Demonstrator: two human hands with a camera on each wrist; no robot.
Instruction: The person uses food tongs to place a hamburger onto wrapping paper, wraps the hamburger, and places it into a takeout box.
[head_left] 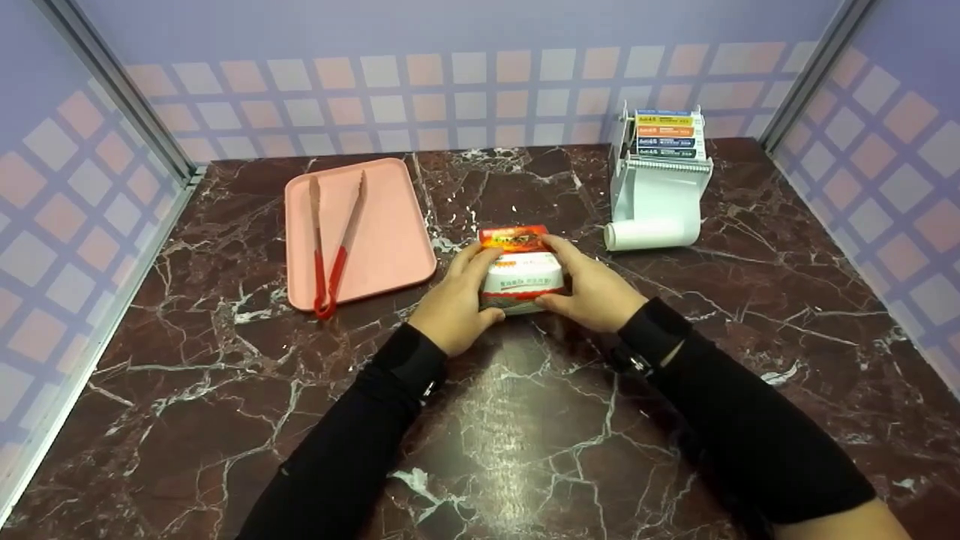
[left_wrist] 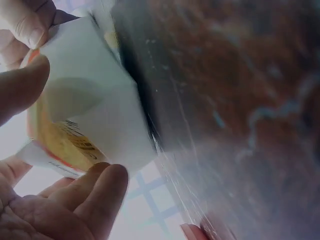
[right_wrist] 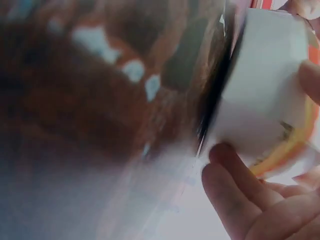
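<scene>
A paper burger box [head_left: 523,274], white with a red-orange burger picture along its far side, is between both hands at the middle of the table. From the left side, the left hand [head_left: 456,304] grips it, thumb at the near lower edge and fingers along the side and top. My right hand [head_left: 596,291] holds the opposite side in much the same way. The left wrist view shows the white side of the box [left_wrist: 90,85] low over the tabletop, with fingertips pressed on it. In the right wrist view, fingers [right_wrist: 232,167] touch the box's lower side. What the box contains is hidden.
Left of the hands lies a pink tray [head_left: 394,247] with red-handled metal tongs [head_left: 349,232] spread on it, their handle end over its near edge. A label dispenser [head_left: 664,172] with a white roll stands at the back right. Tiled panels [head_left: 480,94] enclose the marbled table [head_left: 525,420].
</scene>
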